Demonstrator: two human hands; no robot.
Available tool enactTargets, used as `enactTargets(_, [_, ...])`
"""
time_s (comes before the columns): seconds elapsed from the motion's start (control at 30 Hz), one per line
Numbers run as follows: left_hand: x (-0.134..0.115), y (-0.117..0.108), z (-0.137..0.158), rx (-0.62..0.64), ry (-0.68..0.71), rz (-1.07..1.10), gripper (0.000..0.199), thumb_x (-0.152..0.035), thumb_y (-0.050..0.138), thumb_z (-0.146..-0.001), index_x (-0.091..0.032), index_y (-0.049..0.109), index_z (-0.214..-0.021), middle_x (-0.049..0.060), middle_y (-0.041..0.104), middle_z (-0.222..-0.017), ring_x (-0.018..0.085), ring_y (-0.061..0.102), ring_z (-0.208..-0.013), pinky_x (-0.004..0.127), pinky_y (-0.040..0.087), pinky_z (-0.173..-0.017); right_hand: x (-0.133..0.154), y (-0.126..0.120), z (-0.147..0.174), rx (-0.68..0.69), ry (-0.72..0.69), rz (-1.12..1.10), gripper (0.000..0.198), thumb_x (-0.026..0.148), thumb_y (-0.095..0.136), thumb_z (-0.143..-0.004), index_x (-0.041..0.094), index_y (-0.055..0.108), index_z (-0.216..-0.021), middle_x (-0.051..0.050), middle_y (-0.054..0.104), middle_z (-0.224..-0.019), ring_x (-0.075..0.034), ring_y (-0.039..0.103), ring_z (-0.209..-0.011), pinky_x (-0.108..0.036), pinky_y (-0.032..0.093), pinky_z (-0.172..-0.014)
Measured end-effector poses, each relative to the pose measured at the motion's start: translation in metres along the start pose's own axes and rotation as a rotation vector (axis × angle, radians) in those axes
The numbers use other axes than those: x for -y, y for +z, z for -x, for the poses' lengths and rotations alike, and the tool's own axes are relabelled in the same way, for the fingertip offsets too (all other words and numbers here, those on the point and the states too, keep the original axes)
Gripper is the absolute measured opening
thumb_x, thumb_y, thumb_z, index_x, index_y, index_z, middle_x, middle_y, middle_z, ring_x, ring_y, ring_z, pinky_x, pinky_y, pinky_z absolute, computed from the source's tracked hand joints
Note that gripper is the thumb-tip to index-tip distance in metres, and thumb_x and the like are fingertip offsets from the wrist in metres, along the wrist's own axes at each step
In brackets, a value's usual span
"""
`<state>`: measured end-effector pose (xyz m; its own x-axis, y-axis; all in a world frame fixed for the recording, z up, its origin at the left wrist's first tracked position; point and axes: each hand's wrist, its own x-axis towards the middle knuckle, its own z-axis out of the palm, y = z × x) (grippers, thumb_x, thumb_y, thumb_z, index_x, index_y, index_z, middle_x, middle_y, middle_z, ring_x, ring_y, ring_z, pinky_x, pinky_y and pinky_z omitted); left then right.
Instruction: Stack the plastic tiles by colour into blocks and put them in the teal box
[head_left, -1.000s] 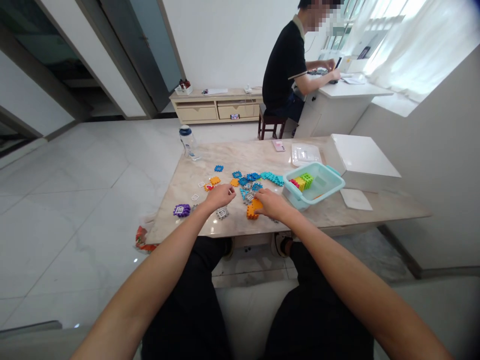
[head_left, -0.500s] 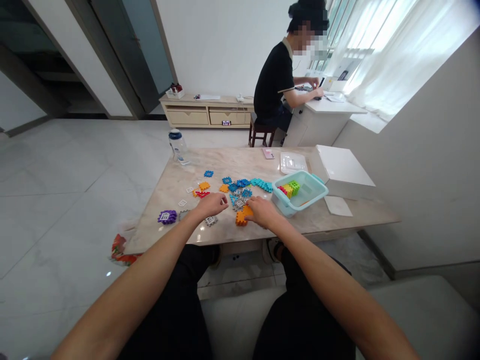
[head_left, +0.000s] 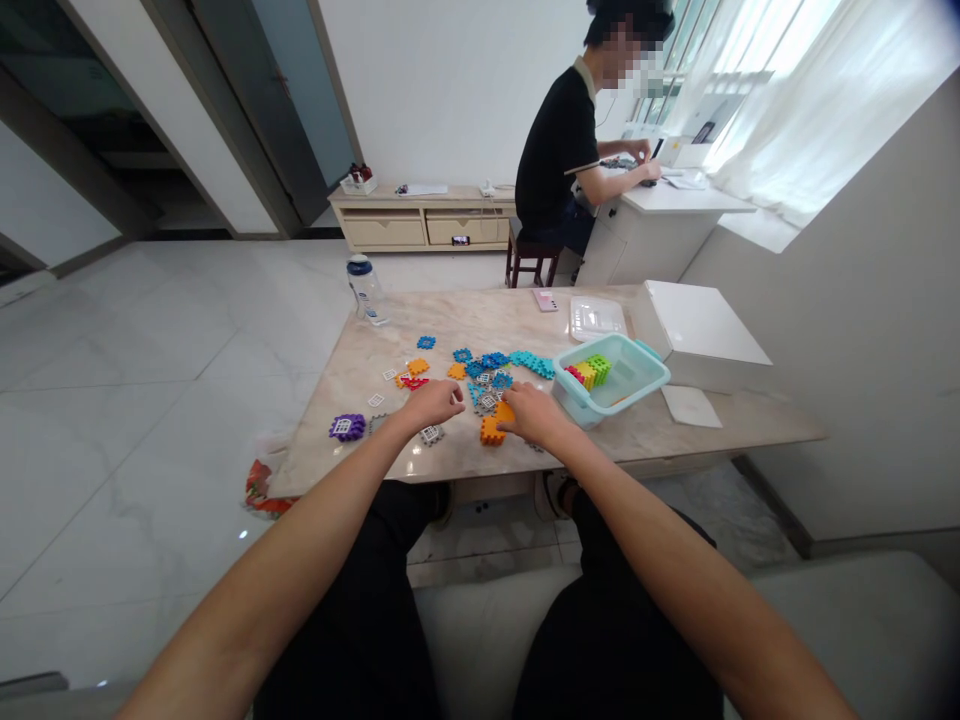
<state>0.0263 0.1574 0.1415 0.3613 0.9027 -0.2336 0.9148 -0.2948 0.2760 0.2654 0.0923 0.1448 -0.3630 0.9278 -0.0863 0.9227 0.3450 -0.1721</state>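
My right hand (head_left: 531,412) is closed on an orange interlocking tile (head_left: 506,413), just above a stack of orange tiles (head_left: 492,431) near the table's front edge. My left hand (head_left: 435,402) hovers to the left with half-curled fingers, a gap between thumb and fingers, and nothing visible in it. Between and beyond the hands lie blue tiles (head_left: 495,360), grey tiles (head_left: 489,400) and turquoise tiles (head_left: 531,364). A red piece (head_left: 414,383) and a loose orange tile (head_left: 418,367) lie behind my left hand. Purple tiles (head_left: 347,428) with a white window piece sit at the far left.
A pale turquoise basket (head_left: 634,385) holding green, yellow and red tiles stands right of my right hand. Beyond are a clear lid (head_left: 596,318), a white box (head_left: 705,320) and a water bottle (head_left: 367,292). Another person (head_left: 559,150) sits at a white desk.
The view has shifted slightly, moving everything a little to the right in the picture. My right hand keeps the orange tile near the stack. My left hand has barely moved.
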Motion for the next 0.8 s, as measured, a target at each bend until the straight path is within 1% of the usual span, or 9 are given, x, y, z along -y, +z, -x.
enactTargets(0.2, [0.0,0.0,0.0,0.003,-0.006,0.009,0.023,-0.041,0.072,-0.094,-0.024,0.08,-0.108,0.007,0.084,-0.106,0.028,0.078,-0.104,0.032,0.055,-0.085,-0.006,0.005,0.0,0.009,0.016,-0.028,0.041,0.043,0.083,-0.094,0.017,0.072,-0.124,-0.018,0.07,-0.133,-0.035,0.065,-0.127,-0.039,0.055,-0.101])
enactTargets(0.3, [-0.002,-0.001,0.001,-0.005,-0.017,0.017,0.029,-0.046,0.064,-0.099,-0.023,0.08,-0.106,0.009,0.084,-0.103,0.029,0.077,-0.104,0.033,0.055,-0.085,-0.009,0.008,-0.002,0.021,0.041,-0.046,0.042,0.046,0.08,-0.096,0.018,0.071,-0.125,-0.017,0.071,-0.132,-0.034,0.066,-0.126,-0.038,0.055,-0.1])
enactTargets(0.37, [-0.003,-0.002,0.002,-0.01,-0.026,0.026,0.034,-0.049,0.06,-0.102,-0.022,0.08,-0.106,0.01,0.084,-0.1,0.03,0.077,-0.103,0.034,0.055,-0.085,-0.008,0.011,-0.003,0.031,0.034,-0.034,0.042,0.045,0.08,-0.096,0.017,0.071,-0.125,-0.016,0.071,-0.132,-0.033,0.066,-0.126,-0.038,0.055,-0.101])
enactTargets(0.5, [-0.005,-0.004,0.004,-0.025,-0.042,0.046,0.039,-0.051,0.054,-0.104,-0.021,0.079,-0.106,0.009,0.084,-0.098,0.029,0.077,-0.1,0.032,0.053,-0.082,0.001,0.015,-0.005,0.044,-0.034,0.021,0.039,0.044,0.081,-0.095,0.016,0.073,-0.121,-0.017,0.071,-0.132,-0.033,0.066,-0.126,-0.038,0.053,-0.105])
enactTargets(0.67, [-0.004,-0.003,0.004,-0.044,-0.053,0.069,0.049,-0.057,0.045,-0.108,-0.021,0.077,-0.096,0.009,0.084,-0.096,0.026,0.077,-0.093,0.03,0.05,-0.076,0.016,0.021,-0.009,0.076,-0.068,0.048,0.043,0.045,0.082,-0.095,0.014,0.074,-0.123,-0.018,0.071,-0.134,-0.035,0.065,-0.128,-0.04,0.054,-0.105])
enactTargets(0.73, [0.0,-0.003,0.003,-0.064,-0.08,0.075,0.052,-0.059,0.043,-0.108,-0.021,0.076,-0.095,0.009,0.084,-0.097,0.026,0.077,-0.093,0.03,0.05,-0.076,0.02,0.023,-0.011,0.089,-0.07,0.051,0.044,0.046,0.084,-0.093,0.014,0.074,-0.122,-0.019,0.072,-0.134,-0.036,0.066,-0.128,-0.041,0.055,-0.105])
enactTargets(0.8, [0.008,-0.004,0.002,-0.108,-0.136,0.077,0.052,-0.06,0.042,-0.109,-0.021,0.075,-0.098,0.01,0.084,-0.102,0.027,0.077,-0.099,0.031,0.051,-0.078,0.023,0.024,-0.012,0.092,-0.073,0.056,0.047,0.047,0.086,-0.091,0.015,0.074,-0.123,-0.019,0.072,-0.134,-0.036,0.065,-0.13,-0.042,0.055,-0.105])
